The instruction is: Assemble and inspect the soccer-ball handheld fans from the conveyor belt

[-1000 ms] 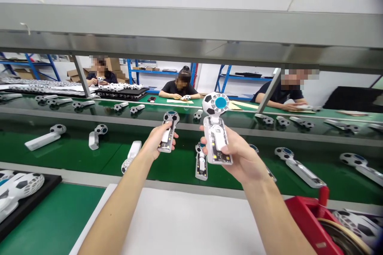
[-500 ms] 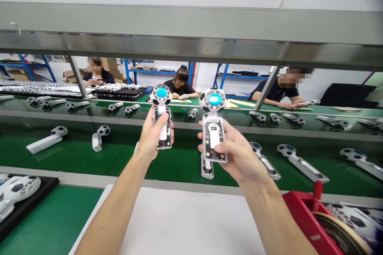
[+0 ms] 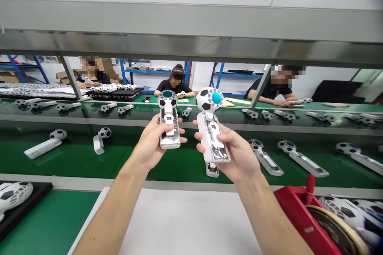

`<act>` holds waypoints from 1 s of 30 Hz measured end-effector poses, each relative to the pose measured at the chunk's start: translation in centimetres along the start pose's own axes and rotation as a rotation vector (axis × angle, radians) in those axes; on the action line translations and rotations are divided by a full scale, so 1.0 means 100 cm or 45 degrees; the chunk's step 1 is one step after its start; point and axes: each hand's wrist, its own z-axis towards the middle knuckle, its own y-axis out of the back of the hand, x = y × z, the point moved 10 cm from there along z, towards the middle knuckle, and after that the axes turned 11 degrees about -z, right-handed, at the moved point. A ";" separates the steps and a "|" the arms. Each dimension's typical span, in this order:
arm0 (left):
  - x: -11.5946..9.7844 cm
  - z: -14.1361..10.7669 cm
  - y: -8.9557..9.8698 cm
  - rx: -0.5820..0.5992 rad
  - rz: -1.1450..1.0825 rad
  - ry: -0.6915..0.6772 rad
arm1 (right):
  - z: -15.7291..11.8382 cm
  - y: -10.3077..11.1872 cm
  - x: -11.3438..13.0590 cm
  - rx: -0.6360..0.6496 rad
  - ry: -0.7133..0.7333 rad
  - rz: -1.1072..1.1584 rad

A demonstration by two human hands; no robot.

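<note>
My left hand (image 3: pixel 154 139) is closed around a small handheld fan (image 3: pixel 169 113) with a black-and-white football-patterned head, its thumb on the white strip of the clear front. The blue disc on that head looks dark. In my right hand (image 3: pixel 241 151) is a second fan (image 3: pixel 209 99) of the same kind, held upright and tilted, with a bright blue disc on its head and the thumb on its front strip. Both fans are raised above the green belt. Partly hidden below the right hand's fan lies another fan (image 3: pixel 212 170).
More fans lie along the green conveyor belt (image 3: pixel 125 163). A white sheet (image 3: pixel 185 219) covers the near bench. At right stands a red tape dispenser (image 3: pixel 293 207); a black tray (image 3: pixel 38 193) with fans is at left. Several people sit beyond, under a metal beam (image 3: pixel 191 20).
Both fans have turned in my hands; the right one now shows its white side. The left fan has come slightly nearer the right, and its blue disc looks darker.
</note>
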 end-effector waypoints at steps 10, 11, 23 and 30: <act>-0.006 -0.008 -0.009 0.070 -0.009 -0.021 | -0.004 -0.008 0.006 0.075 0.042 -0.067; -0.006 -0.008 -0.009 0.077 -0.007 -0.020 | -0.003 -0.008 0.006 0.077 0.054 -0.067; -0.013 -0.014 -0.018 0.306 -0.008 -0.047 | -0.001 -0.004 0.001 0.143 0.054 -0.111; -0.008 -0.018 -0.029 0.428 -0.012 -0.023 | -0.004 -0.008 0.004 0.162 0.053 -0.113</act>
